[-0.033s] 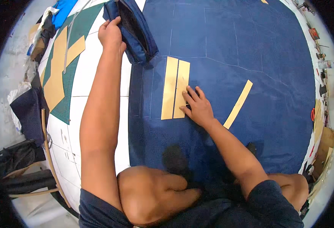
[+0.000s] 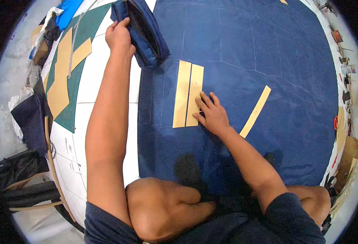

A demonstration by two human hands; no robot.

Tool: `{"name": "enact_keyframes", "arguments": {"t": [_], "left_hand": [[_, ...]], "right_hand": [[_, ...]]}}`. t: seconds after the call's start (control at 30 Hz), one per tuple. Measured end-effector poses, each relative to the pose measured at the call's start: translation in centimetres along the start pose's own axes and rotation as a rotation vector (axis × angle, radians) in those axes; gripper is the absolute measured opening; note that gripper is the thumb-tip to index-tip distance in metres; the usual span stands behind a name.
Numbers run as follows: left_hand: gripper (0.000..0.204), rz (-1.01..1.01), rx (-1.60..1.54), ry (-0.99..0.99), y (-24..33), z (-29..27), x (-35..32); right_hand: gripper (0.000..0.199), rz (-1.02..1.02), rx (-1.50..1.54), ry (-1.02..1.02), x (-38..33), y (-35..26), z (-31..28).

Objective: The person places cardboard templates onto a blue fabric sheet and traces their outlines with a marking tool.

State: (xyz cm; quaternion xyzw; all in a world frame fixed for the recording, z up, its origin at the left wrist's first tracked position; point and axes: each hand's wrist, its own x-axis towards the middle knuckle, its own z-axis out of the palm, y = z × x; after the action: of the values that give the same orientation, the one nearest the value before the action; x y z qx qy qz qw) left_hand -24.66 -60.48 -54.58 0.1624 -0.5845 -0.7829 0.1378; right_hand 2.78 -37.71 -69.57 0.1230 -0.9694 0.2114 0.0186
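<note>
Resting on a card strip (image 2: 195, 87), the right hand (image 2: 214, 116) spreads its fingers; the left hand (image 2: 119, 35) pinches a blue bag (image 2: 141, 44) at the edge of the cloth (image 2: 238, 40), chalk-lined but seemingly uncut.

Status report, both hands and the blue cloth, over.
Left hand grips blue pouch. Right hand touches tan strip. Blue cloth beneath; slanted strip right of right hand.

You have bright, fairly even light on the blue cloth (image 2: 236, 101), while the white surface (image 2: 91, 75) at left looks almost washed out. Soft dark shadows (image 2: 188, 168) lie nearest you, and the blue pouch (image 2: 154, 38) opens into near-black. Your right hand (image 2: 215, 116) reads clearly; small items (image 2: 350, 69) at right look soft, and fisheye curvature bends everything toward black margins.
</note>
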Motion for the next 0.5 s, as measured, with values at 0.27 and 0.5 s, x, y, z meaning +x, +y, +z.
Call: {"name": "enact_keyframes", "arguments": {"t": [0.27,0.5], "left_hand": [[0.051,0.014,-0.027,-0.016,0.0,-0.1,0.6],[0.052,0.006,-0.040,-0.071,-0.4,-0.7,1.9]], "right_hand": [[0.057,0.001,-0.022,-0.012,0.2,0.1,0.2],[0.057,-0.013,-0.028,0.010,0.1,0.0,0.1]]}}
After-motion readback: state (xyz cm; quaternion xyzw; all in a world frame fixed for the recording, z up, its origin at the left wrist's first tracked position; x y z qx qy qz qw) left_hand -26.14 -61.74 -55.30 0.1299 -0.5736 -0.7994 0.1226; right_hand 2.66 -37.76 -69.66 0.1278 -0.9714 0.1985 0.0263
